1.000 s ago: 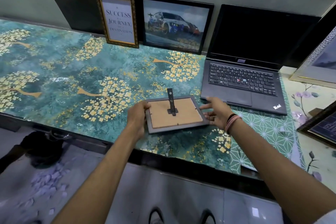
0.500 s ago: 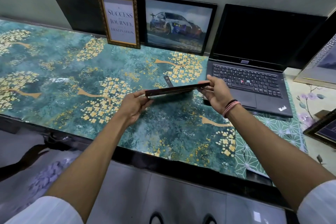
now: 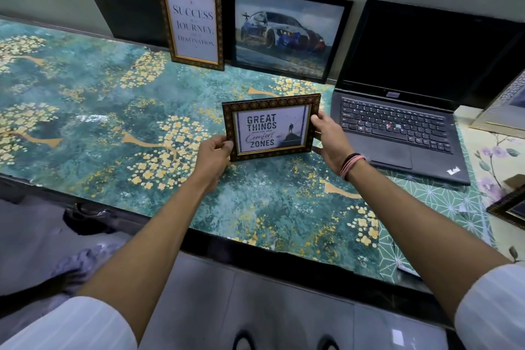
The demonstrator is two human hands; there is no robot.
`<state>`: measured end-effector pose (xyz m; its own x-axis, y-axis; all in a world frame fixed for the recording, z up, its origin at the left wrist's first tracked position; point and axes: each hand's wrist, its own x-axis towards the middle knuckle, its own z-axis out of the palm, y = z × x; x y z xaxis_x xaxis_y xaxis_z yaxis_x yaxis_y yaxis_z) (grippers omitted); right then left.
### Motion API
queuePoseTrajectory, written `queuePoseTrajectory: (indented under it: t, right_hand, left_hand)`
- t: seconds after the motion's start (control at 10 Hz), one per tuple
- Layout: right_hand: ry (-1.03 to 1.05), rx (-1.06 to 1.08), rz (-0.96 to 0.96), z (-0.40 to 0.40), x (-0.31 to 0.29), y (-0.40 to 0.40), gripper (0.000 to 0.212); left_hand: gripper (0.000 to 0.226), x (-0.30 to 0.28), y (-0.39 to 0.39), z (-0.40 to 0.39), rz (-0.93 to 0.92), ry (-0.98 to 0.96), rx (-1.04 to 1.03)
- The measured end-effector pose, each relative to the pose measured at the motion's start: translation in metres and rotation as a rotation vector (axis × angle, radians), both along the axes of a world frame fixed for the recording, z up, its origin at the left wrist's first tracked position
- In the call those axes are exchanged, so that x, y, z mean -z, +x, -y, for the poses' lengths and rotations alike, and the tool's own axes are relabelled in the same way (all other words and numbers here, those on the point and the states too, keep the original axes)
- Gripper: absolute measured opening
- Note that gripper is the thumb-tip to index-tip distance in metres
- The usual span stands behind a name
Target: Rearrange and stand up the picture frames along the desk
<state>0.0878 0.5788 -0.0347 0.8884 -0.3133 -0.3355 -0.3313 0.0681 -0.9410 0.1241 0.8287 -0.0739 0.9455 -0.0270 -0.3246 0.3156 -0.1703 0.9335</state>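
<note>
A small landscape frame (image 3: 271, 127) with a dark patterned border and the words "Great Things ... Comfort Zones" faces me, held upright just above the desk (image 3: 85, 128). My left hand (image 3: 213, 154) grips its lower left corner and my right hand (image 3: 329, 136) grips its right edge. Against the back wall lean a tall gold-edged "Success" frame (image 3: 193, 21) and a black frame with a car picture (image 3: 287, 31).
An open black laptop (image 3: 397, 128) sits right of the held frame, close to my right hand. Parts of two more frames show at the right edge: a silver one (image 3: 502, 111) and a dark one (image 3: 508, 207). The desk's front edge runs below my forearms.
The small frame lay face down on the desk; both hands lifted it, turned it over, and now it stands upright with its picture towards me.
</note>
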Motion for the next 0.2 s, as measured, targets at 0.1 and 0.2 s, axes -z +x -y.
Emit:
queuePoseTrajectory:
  t: [0.1,0.2]
  right_hand:
    - [-0.062,0.045,-0.054,-0.005,0.012,-0.006,0.057]
    - [-0.075,0.143,-0.049,-0.001,0.035,-0.013,0.068]
  left_hand:
    - [0.032,0.005,-0.006,-0.002,-0.02,0.032,0.038]
    - [0.04,0.01,-0.014,-0.001,-0.066,-0.002,-0.106]
